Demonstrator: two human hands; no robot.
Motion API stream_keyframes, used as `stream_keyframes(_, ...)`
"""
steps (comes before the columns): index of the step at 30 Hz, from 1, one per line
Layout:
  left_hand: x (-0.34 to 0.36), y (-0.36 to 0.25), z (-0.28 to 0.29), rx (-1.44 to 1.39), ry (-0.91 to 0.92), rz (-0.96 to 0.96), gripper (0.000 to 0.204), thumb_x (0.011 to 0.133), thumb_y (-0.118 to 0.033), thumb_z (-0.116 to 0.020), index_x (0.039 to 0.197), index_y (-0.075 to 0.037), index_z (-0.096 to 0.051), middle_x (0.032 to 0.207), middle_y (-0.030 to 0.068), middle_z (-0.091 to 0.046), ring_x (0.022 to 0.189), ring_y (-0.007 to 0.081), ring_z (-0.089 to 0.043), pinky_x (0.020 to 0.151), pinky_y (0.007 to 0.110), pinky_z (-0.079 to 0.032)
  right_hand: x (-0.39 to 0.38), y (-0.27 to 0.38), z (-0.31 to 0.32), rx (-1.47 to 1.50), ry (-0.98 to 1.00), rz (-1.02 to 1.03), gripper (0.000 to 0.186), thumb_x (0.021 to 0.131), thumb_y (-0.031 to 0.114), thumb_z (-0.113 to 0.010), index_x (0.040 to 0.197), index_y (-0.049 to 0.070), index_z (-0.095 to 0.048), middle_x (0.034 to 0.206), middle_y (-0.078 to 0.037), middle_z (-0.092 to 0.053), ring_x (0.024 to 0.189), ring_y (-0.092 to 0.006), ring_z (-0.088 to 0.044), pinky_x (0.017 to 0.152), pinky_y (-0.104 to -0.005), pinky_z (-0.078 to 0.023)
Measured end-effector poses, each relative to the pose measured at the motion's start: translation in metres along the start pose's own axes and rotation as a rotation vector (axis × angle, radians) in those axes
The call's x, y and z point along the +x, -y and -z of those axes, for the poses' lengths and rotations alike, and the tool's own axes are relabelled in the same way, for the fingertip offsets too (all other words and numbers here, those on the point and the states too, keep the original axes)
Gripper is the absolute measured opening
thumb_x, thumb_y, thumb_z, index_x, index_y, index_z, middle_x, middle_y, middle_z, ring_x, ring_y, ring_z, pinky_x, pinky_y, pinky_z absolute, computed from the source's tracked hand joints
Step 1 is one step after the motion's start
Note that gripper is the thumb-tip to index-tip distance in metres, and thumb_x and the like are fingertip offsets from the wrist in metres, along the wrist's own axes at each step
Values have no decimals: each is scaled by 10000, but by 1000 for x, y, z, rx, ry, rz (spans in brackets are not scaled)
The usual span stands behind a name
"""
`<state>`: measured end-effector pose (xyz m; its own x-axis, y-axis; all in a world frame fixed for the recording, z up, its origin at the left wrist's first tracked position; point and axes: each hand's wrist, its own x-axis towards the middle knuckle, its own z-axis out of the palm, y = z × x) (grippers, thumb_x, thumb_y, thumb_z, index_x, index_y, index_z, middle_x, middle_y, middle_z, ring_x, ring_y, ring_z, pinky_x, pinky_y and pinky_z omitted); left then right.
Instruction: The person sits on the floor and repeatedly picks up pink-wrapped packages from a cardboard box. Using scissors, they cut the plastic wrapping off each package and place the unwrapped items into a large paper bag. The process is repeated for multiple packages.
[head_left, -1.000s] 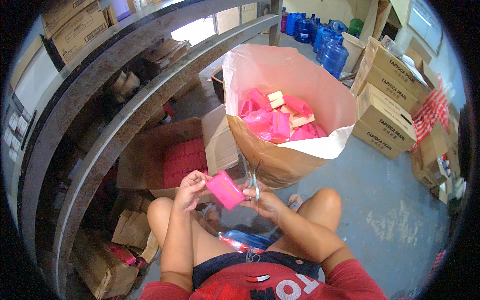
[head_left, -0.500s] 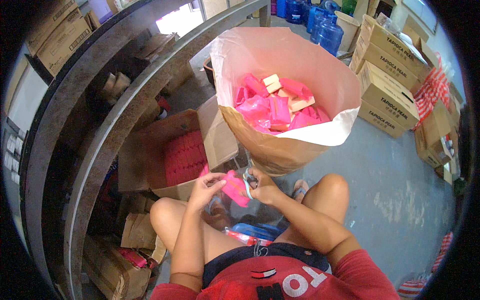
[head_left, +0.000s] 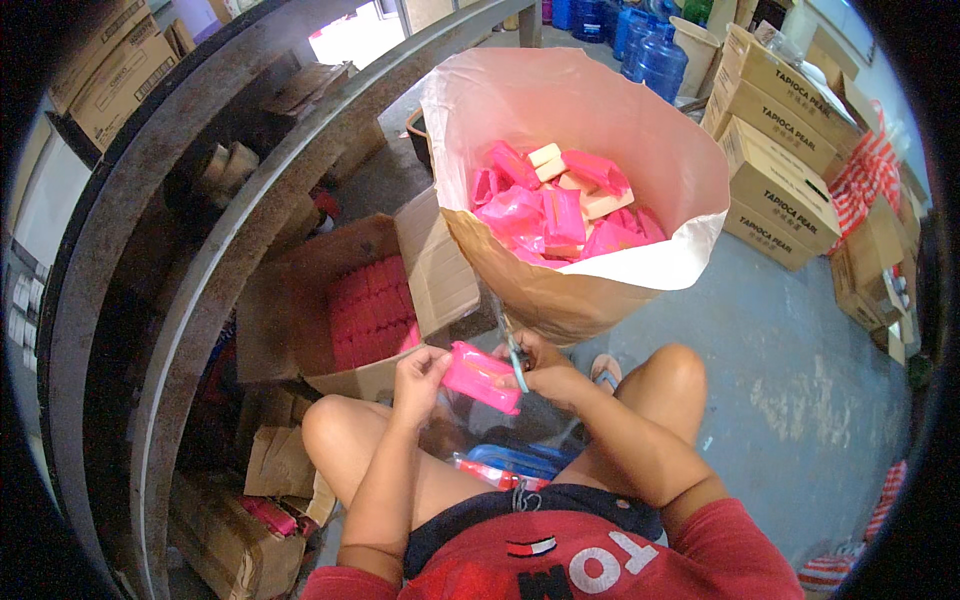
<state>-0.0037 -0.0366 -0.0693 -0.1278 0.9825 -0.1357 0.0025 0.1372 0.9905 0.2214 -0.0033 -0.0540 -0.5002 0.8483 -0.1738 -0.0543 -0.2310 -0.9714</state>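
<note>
Left hand (head_left: 420, 382): pinching the pink packet (head_left: 480, 377) by its left end
Right hand (head_left: 546, 368): gripping scissors (head_left: 519, 370), tips forward (keep them clear of the left hand)
Packet: between both hands, best held taut

Glossy pink packet (head_left: 482, 377), slanted, in left hand (head_left: 421, 378); blue-handled scissors (head_left: 519, 370) in right hand (head_left: 548, 368), blades forward

Wide fisheye view from the wearer's head, downward onto nearby hands (head_left: 418, 382).
</note>
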Motion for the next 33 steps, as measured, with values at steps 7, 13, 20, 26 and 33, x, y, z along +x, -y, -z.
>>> stream_keyframes(7,5,4,5,-125,78,137,149,972,-189,-517,908,-63,-566,725,-20,-569,612,76,-526,569,243,-454,13,-4,2,93,-29,-13,433,690,86,-821,1041,48,-570,1029,-53,-602,962,-144,-568,840,-271,-466)
stream_keyframes(13,2,6,4,35,197,53,311,1009,-357,-418,932,-86,-549,680,-21,-538,533,72,-482,484,234,-442,6,8,3,-10,39,-4,415,687,142,-819,1030,69,-598,1034,-47,-596,998,-151,-559,868,-301,-457)
stream_keyframes(20,-9,-22,-7,-323,171,119,291,1006,-334,-440,889,-84,-536,665,9,-572,436,82,-466,363,231,-394,10,4,5,189,74,17,376,741,85,-785,1025,66,-540,1052,-62,-591,963,-156,-581,839,-296,-498)
stream_keyframes(26,-5,-28,-10,-412,-45,59,266,1001,-310,-457,883,-85,-537,660,14,-574,433,70,-467,354,223,-406,19,-11,-6,395,-51,-226,310,797,122,-747,999,58,-520,990,-60,-587,891,-162,-607,765,-278,-524)
stream_keyframes(33,-7,-26,5,-300,181,177,179,977,-227,-511,1010,-58,-559,780,17,-619,543,88,-561,465,242,-513,32,-39,-6,360,-172,-188,295,820,85,-722,1016,60,-503,950,-54,-586,870,-164,-610,757,-293,-529)
